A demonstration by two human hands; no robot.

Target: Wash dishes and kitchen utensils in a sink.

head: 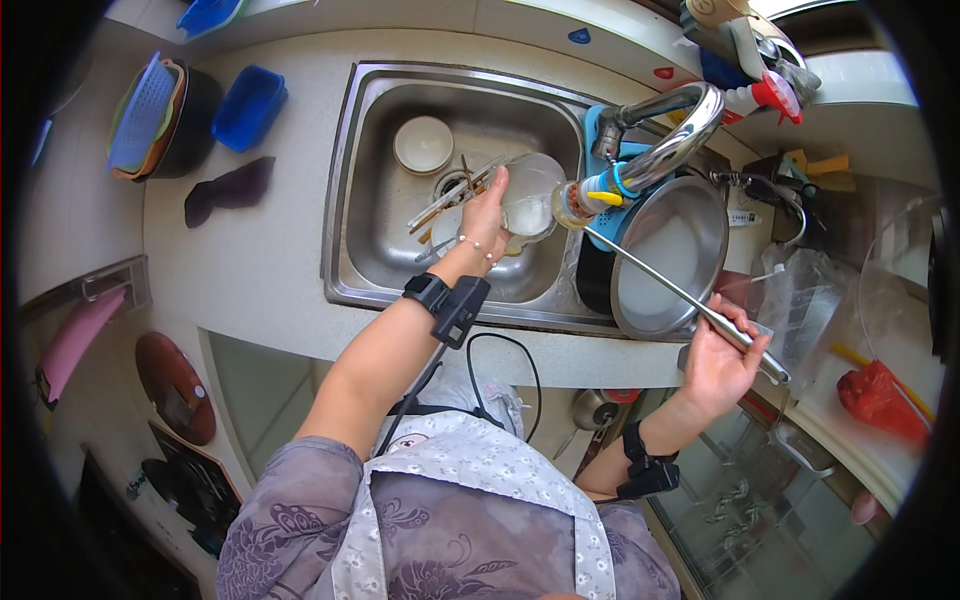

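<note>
My left hand [486, 217] grips a clear, glass-like bowl [538, 184], tilted over the right part of the stainless steel sink [360, 259]. Just beside the bowl is the filter nozzle [574, 204] of the curved chrome faucet [701, 131]. In my right hand [721, 356] is a long metal utensil [652, 270], held by its thick handle. Its thin shaft reaches across a steel pot toward the nozzle, and its far end is hidden there. Near the drain lie several chopsticks [431, 210], partly behind my left hand. A small white bowl [424, 145] stands in the sink's back left.
Right of the sink stands the large steel pot [671, 255] with a whitish inside. A blue plastic basin [250, 107], a dark cloth [229, 191] and stacked baskets [142, 112] sit on the left counter. Plastic bags [799, 292] and a red bag [881, 397] lie right.
</note>
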